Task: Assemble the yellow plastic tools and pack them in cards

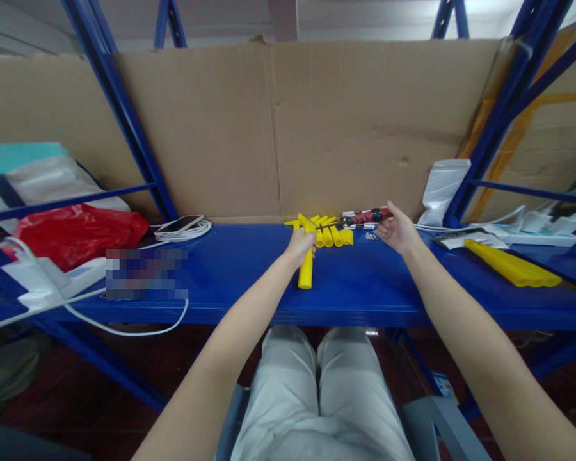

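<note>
gripping the tube (306, 274) at centre, left hand (301, 244) seemingly steadies it against the screwdriver (362, 218) which right hand (396, 228) grasps.

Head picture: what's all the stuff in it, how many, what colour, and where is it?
T-shaped piece: 1, yellow, in the left hand
Small tubes: several, yellow, just right of that hand
Screwdriver: 1, red and black, in the right hand
Tiny pieces: several, silvery, near the right hand
Long tubes: count unclear, yellow, right side
Phone: 1, dark screen, back left
Coiled cable: 1, white, by the phone
Red bag: 1, red, far left
Plastic bag: 1, whitish, back right
Shelf: 1, blue, under everything
Cardboard: brown, behind, count unclear
Chair: 1, grey, below
Other bits: too blurred to list
Hands: 2, bare, over the shelf
Legs: 2, pale trousers, bottom middle
</note>
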A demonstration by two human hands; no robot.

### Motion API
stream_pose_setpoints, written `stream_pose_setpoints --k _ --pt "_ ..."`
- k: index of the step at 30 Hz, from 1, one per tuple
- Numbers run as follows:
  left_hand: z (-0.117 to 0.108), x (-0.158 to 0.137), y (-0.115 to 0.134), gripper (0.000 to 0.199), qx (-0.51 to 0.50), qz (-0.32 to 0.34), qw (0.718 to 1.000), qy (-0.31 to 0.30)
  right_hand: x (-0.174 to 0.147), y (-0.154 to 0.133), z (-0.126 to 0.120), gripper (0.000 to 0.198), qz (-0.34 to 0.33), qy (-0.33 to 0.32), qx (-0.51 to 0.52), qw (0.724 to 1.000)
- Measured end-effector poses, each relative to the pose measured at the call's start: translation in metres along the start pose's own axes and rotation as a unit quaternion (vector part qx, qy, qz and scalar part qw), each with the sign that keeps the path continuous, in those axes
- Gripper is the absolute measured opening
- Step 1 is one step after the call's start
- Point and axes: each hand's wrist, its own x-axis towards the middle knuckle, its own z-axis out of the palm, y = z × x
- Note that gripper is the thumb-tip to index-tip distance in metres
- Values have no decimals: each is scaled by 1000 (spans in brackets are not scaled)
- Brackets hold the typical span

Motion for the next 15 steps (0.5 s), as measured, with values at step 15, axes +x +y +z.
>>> stream_pose_setpoints --k 15 --pt "0 -2 2 26 7 -5 1000 5 -7 -4 5 52 -4 -20 11 1000"
